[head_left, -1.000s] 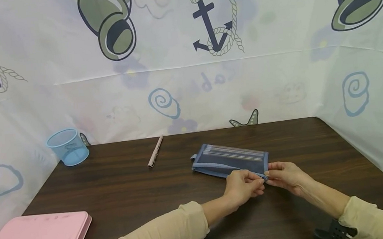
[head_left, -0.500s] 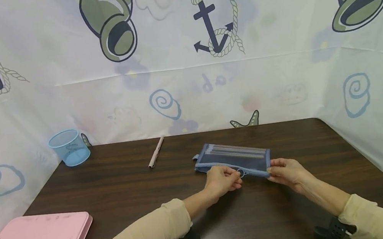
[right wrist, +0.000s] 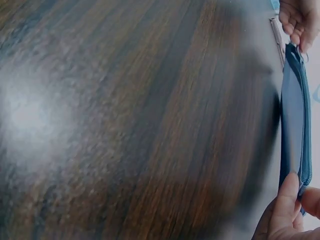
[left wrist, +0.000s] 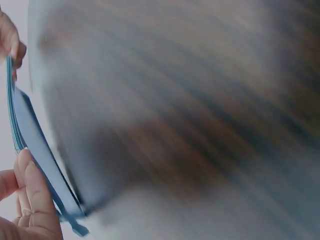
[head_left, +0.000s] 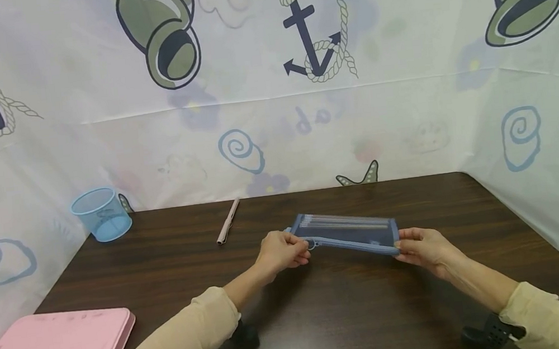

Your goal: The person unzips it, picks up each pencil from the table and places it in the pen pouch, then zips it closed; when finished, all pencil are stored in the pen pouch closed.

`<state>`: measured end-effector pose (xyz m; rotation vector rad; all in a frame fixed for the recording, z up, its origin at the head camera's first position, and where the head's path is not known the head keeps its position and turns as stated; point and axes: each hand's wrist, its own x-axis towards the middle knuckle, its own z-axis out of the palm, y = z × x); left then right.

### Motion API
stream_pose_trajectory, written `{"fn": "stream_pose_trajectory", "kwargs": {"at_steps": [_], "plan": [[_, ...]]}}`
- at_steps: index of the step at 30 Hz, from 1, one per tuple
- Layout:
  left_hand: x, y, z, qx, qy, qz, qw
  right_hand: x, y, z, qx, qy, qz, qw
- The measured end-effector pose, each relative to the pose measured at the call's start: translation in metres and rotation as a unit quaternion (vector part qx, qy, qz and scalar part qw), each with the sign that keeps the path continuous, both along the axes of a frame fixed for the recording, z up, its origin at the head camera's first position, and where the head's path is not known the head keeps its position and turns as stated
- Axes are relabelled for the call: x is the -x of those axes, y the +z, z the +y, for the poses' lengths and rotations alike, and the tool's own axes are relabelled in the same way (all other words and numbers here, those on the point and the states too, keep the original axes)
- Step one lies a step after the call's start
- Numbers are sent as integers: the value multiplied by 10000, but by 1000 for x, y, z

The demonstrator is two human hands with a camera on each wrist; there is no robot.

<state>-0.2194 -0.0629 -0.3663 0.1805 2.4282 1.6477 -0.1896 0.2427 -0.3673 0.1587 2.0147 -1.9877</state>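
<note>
A blue zippered pencil pouch (head_left: 345,230) with see-through dark panels lies toward the back right of the table, its front edge raised. My left hand (head_left: 281,252) pinches the zipper's ring pull near the pouch's left end. At the opposite end, my right hand (head_left: 428,250) grips the front corner between thumb and fingers. Light thin lines run along the pouch's upper part; whether they are contents or print I cannot tell. In the right wrist view the zipper edge of the pouch (right wrist: 306,125) stretches between both hands. The left wrist view shows my left fingers (left wrist: 37,190) at the pouch edge.
A slim pale pen (head_left: 227,222) lies left of the pouch. A light blue cup (head_left: 104,216) stands at the table's back left corner. A flat pink case (head_left: 55,345) lies at the front left. Patterned white cloth (head_left: 262,103) hangs behind the dark wooden table (head_left: 333,315).
My left hand has drawn the zipper pull leftward along the pouch's front edge, from the right end to near the left end. My right hand keeps its hold, shifting slightly right.
</note>
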Motion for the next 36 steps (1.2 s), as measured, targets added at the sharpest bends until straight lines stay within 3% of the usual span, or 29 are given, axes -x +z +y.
{"fn": "stream_pose_trajectory", "kwargs": {"at_steps": [7,12,30,36], "plan": [[7,0,-26,27,459,-164,9988,-2,-2,9,-136,55,-15,9999],[8,0,-38,85,534,-248,9982,-2,0,11,-196,139,7,9997],[8,1,-46,119,267,-634,9976,4,4,13,-184,255,2,9995],[6,2,-52,162,-265,-1039,9941,3,4,15,-312,386,-59,9987]]}}
